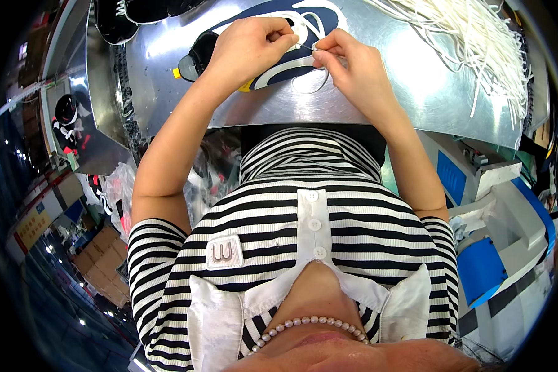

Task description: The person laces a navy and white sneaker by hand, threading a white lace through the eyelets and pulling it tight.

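Note:
A navy and white sneaker point(284, 64) with yellow parts lies on the metal table in front of me. White shoelace point(317, 23) loops rise from its upper, and a loose bend of lace rests on the metal beside it. My left hand point(254, 46) is over the shoe, thumb and fingertips pinched together at the lacing. To its right, my right hand point(356, 67) pinches the lace with thumb and forefinger. A thin dark line runs between the two sets of fingertips; its kind is too small to make out. The left fingers hide what they grip.
A large heap of white laces point(452, 37) covers the right of the metal table point(167, 102). Black shoes point(115, 22) sit at the far left. A grey and blue machine point(483, 270) stands below the table's right side; plastic bags point(121, 193) and cardboard boxes point(105, 266) are on the left.

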